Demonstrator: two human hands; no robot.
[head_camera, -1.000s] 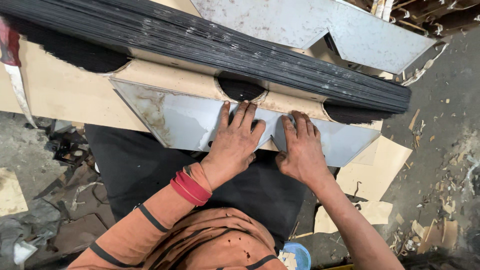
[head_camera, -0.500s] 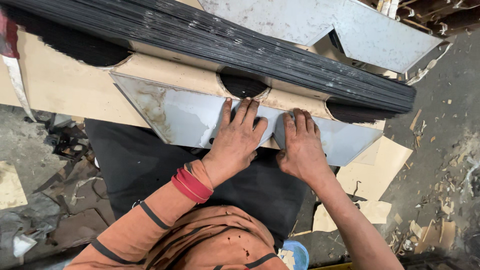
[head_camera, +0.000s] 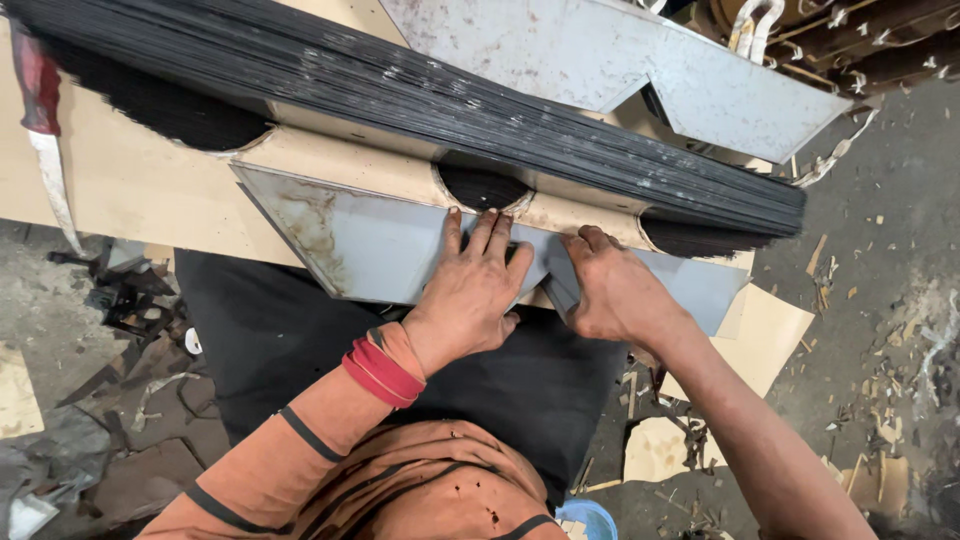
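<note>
- Littered workshop floor (head_camera: 880, 330) lies below a tan board (head_camera: 130, 190) carrying a long stack of dark sheets (head_camera: 420, 100).
- Grey metal plate (head_camera: 370, 245) lies on the board's near edge, just beside the stack.
- Left hand (head_camera: 475, 290) presses flat on the plate, fingers spread.
- Right hand (head_camera: 615, 290) presses beside it, near but apart, gripping nothing.
- Red bangles (head_camera: 383, 372) circle the left wrist.

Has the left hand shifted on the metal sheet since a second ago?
No. The left hand lies flat on the grey metal sheet, just below the same dark cutout as before.
</note>
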